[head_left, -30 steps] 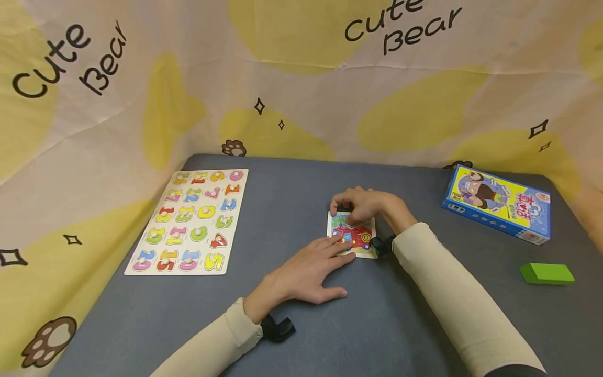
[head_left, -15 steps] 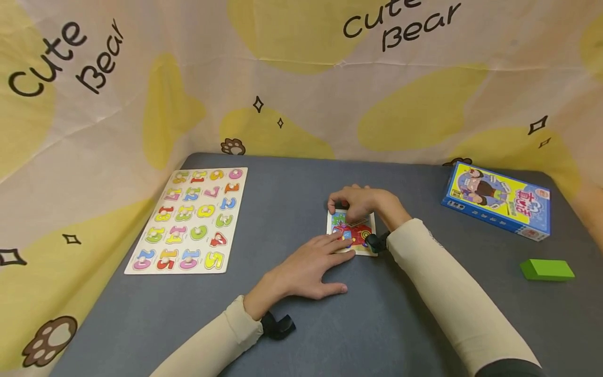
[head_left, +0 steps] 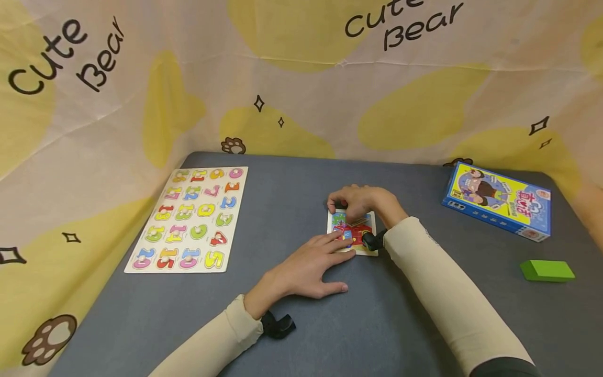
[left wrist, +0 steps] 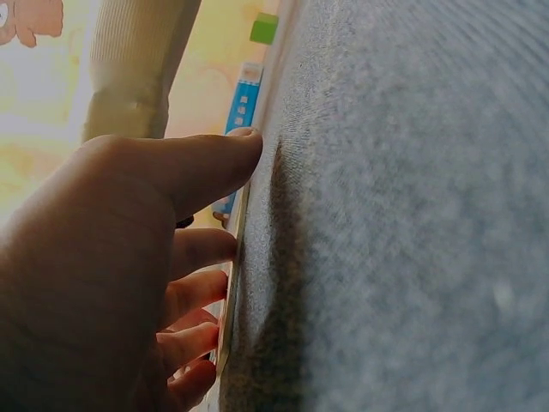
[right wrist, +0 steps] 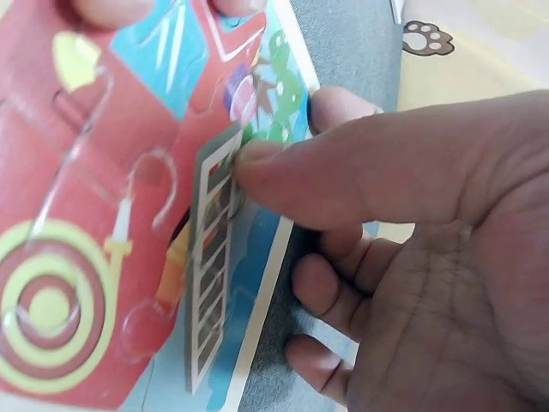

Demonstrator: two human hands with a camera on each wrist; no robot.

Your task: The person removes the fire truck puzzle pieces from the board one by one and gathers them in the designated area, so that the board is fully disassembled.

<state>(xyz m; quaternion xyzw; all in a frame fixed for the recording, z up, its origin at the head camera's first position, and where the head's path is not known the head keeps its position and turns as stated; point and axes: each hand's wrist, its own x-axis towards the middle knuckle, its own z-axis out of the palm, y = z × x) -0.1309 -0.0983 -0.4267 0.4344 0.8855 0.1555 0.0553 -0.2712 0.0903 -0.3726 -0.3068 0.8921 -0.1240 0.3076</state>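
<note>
The left hand [head_left: 306, 269] lies with fingers spread and relaxed, fingertips on the near-left part of a small picture puzzle [head_left: 359, 234] flat on the tabletop [head_left: 367, 335]. At the puzzle's far side, the right hand [head_left: 365, 201] curls; its thumb touches a tilted ladder piece [right wrist: 210, 266], though whether it pinches it I cannot tell. Farther right sits a green block [head_left: 547, 270]; beyond it, a blue box [head_left: 501, 201].
</note>
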